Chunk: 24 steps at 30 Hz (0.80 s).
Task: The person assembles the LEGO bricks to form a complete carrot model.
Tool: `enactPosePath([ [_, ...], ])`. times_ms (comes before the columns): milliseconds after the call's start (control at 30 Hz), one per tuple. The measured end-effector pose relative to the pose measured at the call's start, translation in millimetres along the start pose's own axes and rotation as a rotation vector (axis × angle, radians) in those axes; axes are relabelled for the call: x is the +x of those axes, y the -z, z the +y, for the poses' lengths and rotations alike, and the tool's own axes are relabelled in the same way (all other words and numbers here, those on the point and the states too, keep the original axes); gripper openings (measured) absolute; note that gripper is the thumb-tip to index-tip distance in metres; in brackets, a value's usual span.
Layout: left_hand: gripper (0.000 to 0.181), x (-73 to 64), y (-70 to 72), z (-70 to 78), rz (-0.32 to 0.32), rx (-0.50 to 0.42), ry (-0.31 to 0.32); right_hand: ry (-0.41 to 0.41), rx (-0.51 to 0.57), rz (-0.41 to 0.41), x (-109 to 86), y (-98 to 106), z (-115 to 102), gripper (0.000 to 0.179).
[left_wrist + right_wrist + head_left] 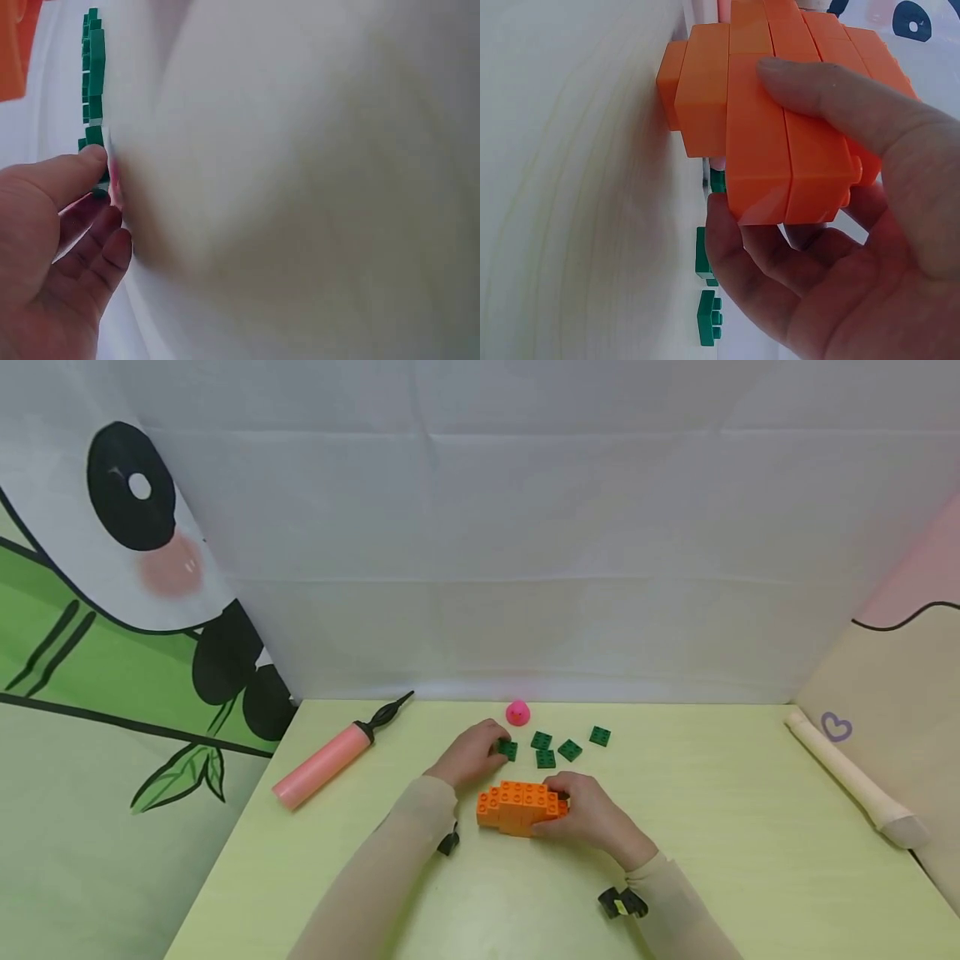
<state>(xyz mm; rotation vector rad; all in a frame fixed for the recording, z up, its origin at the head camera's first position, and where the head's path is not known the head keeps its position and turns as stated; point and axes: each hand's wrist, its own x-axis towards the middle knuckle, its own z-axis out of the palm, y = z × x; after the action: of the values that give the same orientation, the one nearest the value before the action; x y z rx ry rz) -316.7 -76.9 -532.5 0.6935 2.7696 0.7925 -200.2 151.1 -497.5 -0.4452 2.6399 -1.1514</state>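
My right hand [588,810] grips the right end of an orange toy-brick build [517,806], made of stepped, stacked bricks with studs on top. In the right wrist view the thumb lies across one face of the orange build [757,135], and the other fingers curl round its far side. Farther back, my left hand [471,755] pinches a small green brick [508,750] between thumb and index finger at the table surface. The left wrist view shows the thumb on the green brick [94,136], with part of it hidden behind the fingertips.
Several more green bricks [546,759] lie to the right of the left hand. Behind them sits a small pink ball-like toy [517,712]. A pink hand pump [324,765] lies at the left, and a pale rod [847,768] along the right edge of the table [750,827].
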Motion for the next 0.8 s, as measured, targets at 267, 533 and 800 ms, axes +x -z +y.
enactPosePath([
  [267,0.034,-11.9,5.0,3.8,0.034,-0.125,0.026,-0.022,0.005,0.005,-0.6,-0.1,0.6,0.042],
  [533,0.032,-32.9,18.7,25.6,0.091,-0.151,-0.067,-0.016,0.005,0.003,0.5,-0.3,0.9,0.043],
  [800,0.03,-57.8,32.3,56.9,0.15,-0.173,-0.179,0.027,0.014,0.0,1.3,0.0,2.7,0.043],
])
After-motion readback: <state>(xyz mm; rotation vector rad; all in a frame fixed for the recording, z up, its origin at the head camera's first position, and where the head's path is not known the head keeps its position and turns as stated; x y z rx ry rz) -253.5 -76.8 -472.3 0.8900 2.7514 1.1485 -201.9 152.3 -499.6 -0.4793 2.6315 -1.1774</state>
